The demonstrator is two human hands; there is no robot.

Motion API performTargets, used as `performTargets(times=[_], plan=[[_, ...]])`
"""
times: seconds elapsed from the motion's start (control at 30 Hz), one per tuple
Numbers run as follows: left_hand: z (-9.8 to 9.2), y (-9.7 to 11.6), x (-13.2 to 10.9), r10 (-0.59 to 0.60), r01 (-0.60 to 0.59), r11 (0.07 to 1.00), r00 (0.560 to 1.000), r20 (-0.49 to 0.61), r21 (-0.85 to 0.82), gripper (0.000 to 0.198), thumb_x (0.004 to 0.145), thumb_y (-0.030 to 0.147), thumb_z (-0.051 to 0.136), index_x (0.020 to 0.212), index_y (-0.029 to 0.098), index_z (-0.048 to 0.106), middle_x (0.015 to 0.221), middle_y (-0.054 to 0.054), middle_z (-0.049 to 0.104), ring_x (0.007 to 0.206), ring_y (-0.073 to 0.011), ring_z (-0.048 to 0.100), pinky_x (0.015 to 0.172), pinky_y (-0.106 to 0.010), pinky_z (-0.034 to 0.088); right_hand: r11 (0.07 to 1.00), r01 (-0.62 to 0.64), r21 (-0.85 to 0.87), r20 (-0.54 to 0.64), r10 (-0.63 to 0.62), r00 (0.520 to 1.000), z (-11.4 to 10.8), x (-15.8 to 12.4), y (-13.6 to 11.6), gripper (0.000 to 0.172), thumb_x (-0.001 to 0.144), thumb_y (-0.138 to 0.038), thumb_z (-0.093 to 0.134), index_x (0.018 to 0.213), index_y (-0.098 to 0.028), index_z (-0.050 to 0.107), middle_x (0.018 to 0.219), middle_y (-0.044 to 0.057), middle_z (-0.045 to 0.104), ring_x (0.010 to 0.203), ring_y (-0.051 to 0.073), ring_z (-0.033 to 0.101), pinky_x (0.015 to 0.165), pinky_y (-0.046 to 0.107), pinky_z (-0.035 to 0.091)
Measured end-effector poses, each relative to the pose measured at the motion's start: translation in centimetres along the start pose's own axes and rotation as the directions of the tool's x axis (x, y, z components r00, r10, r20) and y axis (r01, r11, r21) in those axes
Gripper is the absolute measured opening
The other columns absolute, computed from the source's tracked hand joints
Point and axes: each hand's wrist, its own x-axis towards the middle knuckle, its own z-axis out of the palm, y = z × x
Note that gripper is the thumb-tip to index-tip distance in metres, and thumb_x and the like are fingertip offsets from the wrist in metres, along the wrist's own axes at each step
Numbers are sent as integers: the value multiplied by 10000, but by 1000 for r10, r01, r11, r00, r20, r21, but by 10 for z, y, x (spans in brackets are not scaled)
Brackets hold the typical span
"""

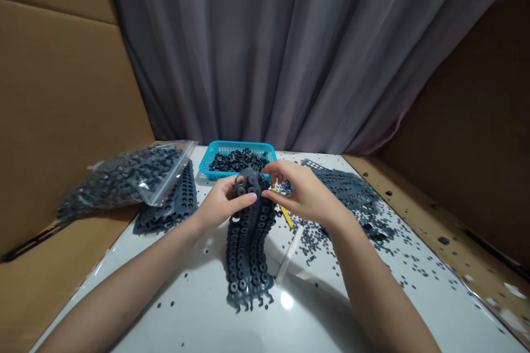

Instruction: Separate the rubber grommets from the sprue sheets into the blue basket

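Left hand (pixel 219 201) grips ringed sheet (pixel 251 259); right hand (pixel 305 190) narrowly parted at far end, hold unclear. Long axis near-far, ragged end (pixel 250 293) near.

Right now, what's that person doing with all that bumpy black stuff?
A person has a dark sheet with rows of rings in both hands' reach. The left hand grips its curled top, and the right hand's fingers are at the other side; whether they pinch it is hard to tell. Behind is a blue basket holding dark pieces. A clear bag of dark pieces lies to the left, and tiny bits are scattered on the right.
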Motion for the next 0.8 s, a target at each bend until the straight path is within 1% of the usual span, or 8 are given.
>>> performTargets(times=[0.07,0.17,0.27,0.43,0.57,0.67,0.73,0.8], plan=[[-3,1,5,16,-19,995,999,34,101,289,695,404,660,834,155,616,771,-19,631,727,-176,564,670,-281,442,999,-41,21,57,40,998,2,4,3,224,787,-315,600,939,-195,488,750,3,542,664,134,494,614,269,381],[-8,-3,10,2,-8,981,1000,29,193,295,676,400,665,836,158,614,780,-23,623,749,-189,555,680,-291,439,996,-60,73,121,51,991,6,7,8,229,767,-359,615,851,-191,483,696,-13,515,603,116,461,563,251,349],[-12,-5,10,-39,36,982,999,10,186,292,672,373,651,863,155,611,798,-29,618,772,-199,553,706,-310,444,985,-57,166,182,26,983,10,10,11,209,798,-376,577,827,-186,496,692,-8,523,606,116,466,571,250,351],[-14,-1,9,-30,7,983,992,120,182,134,729,259,560,806,174,629,802,-4,624,793,-188,546,730,-288,441,964,-77,256,240,14,971,24,15,16,198,873,-367,485,797,-185,493,677,-13,506,608,111,446,566,242,338],[-15,-3,7,-73,50,985,988,136,168,178,778,313,539,832,170,629,807,-6,619,783,-180,542,715,-275,434,945,-62,322,228,-13,974,32,14,19,246,886,-334,475,693,-183,460,595,-44,410,554,90,369,535,231,297],[-17,-9,4,-113,93,988,979,167,123,249,787,398,557,845,165,622,772,-9,598,728,-155,527,665,-256,424,866,-120,486,244,-2,970,35,13,20,256,868,-337,509,675,-176,462,593,-48,405,557,82,364,531,221,301],[-17,-12,3,-132,122,991,968,212,62,291,772,439,575,809,155,623,703,-5,575,646,-131,501,596,-238,403,764,-211,610,298,25,954,38,12,21,264,855,-369,522,686,-172,471,590,-50,412,542,76,356,508,215,294],[-15,-13,3,-136,142,990,961,240,-7,323,755,460,589,765,140,634,663,-10,567,600,-118,481,561,-233,383,635,-291,716,346,39,937,45,12,25,284,845,-405,526,694,-169,472,561,-58,412,506,70,345,478,211,274]])
